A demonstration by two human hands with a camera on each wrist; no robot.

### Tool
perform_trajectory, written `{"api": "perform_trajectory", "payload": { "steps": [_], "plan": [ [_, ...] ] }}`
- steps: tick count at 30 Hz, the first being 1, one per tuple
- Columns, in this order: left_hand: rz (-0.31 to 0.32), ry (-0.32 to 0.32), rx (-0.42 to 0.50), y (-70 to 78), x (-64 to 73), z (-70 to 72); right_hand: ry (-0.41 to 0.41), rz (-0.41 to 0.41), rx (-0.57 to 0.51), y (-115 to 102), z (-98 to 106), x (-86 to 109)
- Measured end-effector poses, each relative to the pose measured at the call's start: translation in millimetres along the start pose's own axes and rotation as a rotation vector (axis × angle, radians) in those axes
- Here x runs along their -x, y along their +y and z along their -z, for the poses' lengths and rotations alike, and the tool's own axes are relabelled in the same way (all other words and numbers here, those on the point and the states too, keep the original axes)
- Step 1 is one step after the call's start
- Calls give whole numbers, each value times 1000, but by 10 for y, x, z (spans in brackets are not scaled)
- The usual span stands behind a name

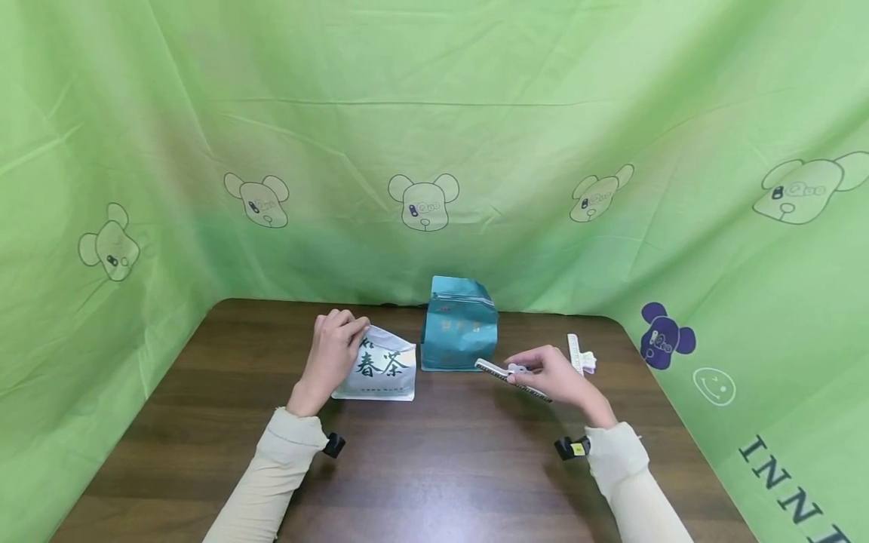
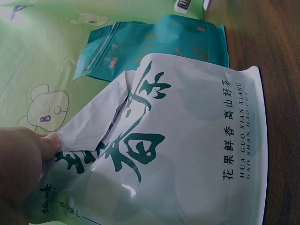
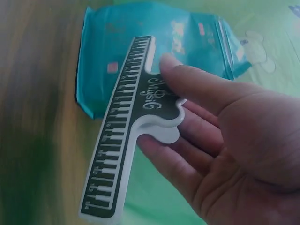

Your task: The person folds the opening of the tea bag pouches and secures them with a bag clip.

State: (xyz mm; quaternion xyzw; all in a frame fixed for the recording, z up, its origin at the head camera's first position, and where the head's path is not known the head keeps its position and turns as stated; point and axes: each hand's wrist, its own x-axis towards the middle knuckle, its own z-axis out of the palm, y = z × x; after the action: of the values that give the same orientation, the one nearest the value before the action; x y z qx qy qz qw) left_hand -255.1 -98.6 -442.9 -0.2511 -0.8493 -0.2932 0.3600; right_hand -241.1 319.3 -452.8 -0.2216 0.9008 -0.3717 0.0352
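My left hand (image 1: 333, 351) pinches the folded-over top corner of a white tea bag (image 2: 197, 122) with dark green lettering, which stands on the table at the left. In the left wrist view only the thumb and part of the hand show; the other fingers are hidden. My right hand (image 1: 553, 373) holds a long clip (image 3: 119, 136) by its handle, between thumb and fingers. Piano keys and the word "Music" are printed on the clip in black and white. It is held in the air in front of a teal bag (image 1: 459, 332), apart from the white one.
The teal bag stands upright beside the white bag, near the back of the brown table (image 1: 434, 467). A second, white clip (image 1: 575, 353) lies at the right, behind my right hand. A green cloth (image 1: 421, 136) with bear faces hangs around the table's back and sides.
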Motion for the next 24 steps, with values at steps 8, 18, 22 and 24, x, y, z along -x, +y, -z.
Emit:
{"api": "perform_trajectory", "payload": {
  "steps": [8, 18, 22, 24],
  "plan": [
    [5, -5, -2, 3, -10, 3, -5, 4, -109, -207, -194, -143],
    [-8, 10, -7, -6, 5, -10, 36, 107, -161, -700, -374, -259],
    [-6, 7, -10, -9, 3, -10, 63, 155, -193, -845, -412, -284],
    [-4, 5, -9, -12, 2, -10, 76, 165, -210, -852, -445, -315]
  ]
}}
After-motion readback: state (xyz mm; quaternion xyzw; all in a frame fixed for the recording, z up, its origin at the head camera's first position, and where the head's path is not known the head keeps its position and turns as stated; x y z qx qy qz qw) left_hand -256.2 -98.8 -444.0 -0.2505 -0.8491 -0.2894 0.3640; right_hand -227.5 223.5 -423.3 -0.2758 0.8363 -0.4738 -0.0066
